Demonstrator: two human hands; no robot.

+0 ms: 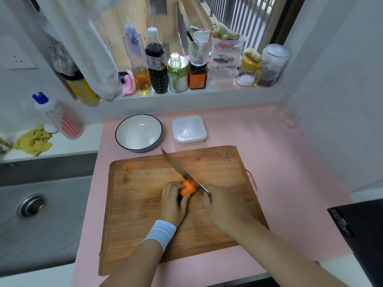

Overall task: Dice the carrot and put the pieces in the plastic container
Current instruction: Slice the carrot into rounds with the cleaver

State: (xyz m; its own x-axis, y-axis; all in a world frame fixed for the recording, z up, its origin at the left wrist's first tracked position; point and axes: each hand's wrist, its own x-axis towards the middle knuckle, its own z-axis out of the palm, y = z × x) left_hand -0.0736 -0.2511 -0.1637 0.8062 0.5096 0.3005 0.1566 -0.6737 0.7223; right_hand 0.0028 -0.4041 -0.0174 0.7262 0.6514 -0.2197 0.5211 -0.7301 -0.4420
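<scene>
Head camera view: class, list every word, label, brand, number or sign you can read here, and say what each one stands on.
No text is clear enough to quote.
On the cutting board: an engraved mark near its far right corner, too blurred to read.
On the dark sauce bottle: a label, print too small.
On the orange-labelled jar: label blurred.
On the black object at the right edge: white print, too small.

A home kitchen: sink (31, 204), cutting board (145, 224), and condiment bottles (156, 61) along the windowsill.
</scene>
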